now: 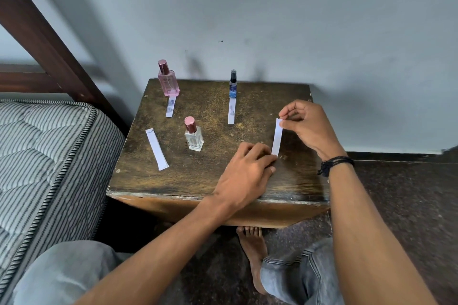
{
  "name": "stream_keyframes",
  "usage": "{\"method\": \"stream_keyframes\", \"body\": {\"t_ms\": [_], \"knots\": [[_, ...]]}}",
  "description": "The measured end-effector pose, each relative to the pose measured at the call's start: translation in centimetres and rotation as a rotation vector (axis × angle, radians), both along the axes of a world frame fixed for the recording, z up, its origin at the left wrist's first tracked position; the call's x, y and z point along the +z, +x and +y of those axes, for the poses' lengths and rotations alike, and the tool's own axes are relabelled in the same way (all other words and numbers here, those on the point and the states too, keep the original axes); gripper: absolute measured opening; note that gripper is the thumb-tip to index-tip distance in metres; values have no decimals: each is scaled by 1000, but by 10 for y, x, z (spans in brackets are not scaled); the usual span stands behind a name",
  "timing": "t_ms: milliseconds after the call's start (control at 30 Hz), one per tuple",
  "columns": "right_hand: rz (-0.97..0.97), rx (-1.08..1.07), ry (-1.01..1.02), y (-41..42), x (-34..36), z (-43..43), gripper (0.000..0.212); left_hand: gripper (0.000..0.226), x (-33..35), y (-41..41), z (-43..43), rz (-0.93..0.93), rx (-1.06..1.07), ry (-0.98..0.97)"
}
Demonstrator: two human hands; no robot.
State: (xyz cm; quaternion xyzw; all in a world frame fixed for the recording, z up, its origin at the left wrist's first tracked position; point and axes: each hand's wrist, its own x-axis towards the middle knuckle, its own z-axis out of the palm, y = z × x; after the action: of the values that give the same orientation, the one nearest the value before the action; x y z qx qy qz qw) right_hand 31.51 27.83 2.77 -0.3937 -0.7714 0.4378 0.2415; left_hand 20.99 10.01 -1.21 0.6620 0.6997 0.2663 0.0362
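A white paper strip (277, 138) stands nearly upright over the right side of a worn wooden table (198, 181). My right hand (307, 126) pinches its top end, and my left hand (247, 171) holds its bottom end with curled fingers against the tabletop. A clear bottle with a pink cap (193, 135) stands in the middle. A pink perfume bottle (168, 79) stands at the back left with a stained strip (171, 106) in front of it. A slim blue spray bottle (233, 84) stands at the back with another stained strip (231, 111). A clean strip (157, 149) lies at the left.
A striped mattress (49, 156) and a dark wooden bed frame (49, 52) border the table on the left. A grey wall (272, 20) rises right behind the table. My knees and a bare foot (252, 252) are below the table's front edge, on a dark floor.
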Motion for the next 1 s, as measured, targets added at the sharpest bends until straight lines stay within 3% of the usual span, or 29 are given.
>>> {"method": "stream_keyframes", "body": {"t_ms": [333, 1000], "knots": [[50, -111, 53, -7, -14, 24, 25, 53, 8, 3, 22, 44, 46, -252], [-10, -159, 175, -30, -34, 61, 15, 66, 5, 1, 55, 101, 95, -275]]}}
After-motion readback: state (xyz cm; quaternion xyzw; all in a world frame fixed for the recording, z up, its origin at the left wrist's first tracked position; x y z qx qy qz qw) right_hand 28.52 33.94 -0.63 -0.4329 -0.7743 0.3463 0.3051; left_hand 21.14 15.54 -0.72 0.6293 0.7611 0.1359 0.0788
